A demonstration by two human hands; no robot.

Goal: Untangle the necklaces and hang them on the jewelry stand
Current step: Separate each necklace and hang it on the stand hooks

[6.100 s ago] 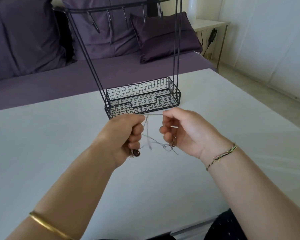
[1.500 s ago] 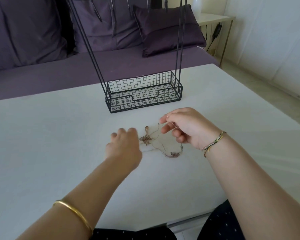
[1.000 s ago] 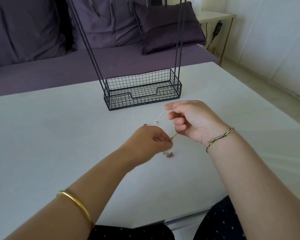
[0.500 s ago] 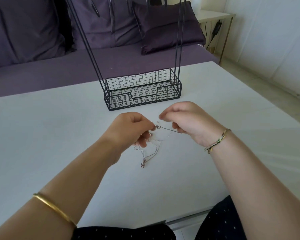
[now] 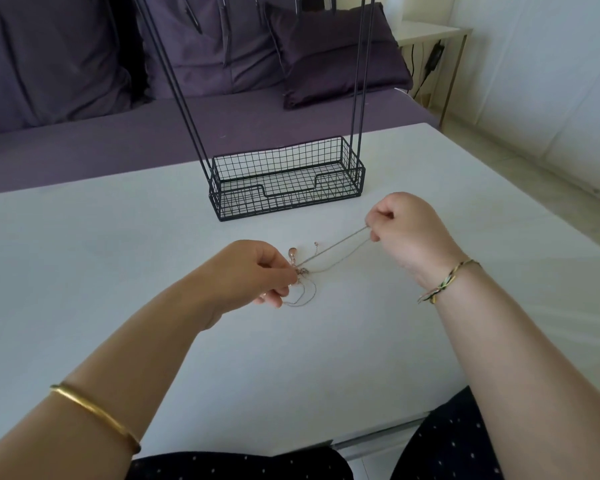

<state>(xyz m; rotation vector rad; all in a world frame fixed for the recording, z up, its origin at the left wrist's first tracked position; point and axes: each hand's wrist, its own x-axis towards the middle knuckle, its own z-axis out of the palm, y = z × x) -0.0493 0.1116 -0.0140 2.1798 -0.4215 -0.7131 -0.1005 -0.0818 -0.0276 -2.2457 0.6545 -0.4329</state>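
**Chains stretched between your hands**

Your left hand pinches the tangled necklaces at their knot, low over the white table. Loose loops droop to the surface near your fingers. Your right hand, fingers curled tight, grips two strands and holds them taut, up and to the right. A rose-coloured pendant sits beside the knot. The black wire jewelry stand stands farther back, apart from the chains.

In front of the jewelry stand, the left hand pinches the tangled necklaces. The right hand pinches two chain strands, stretched taut between both hands.
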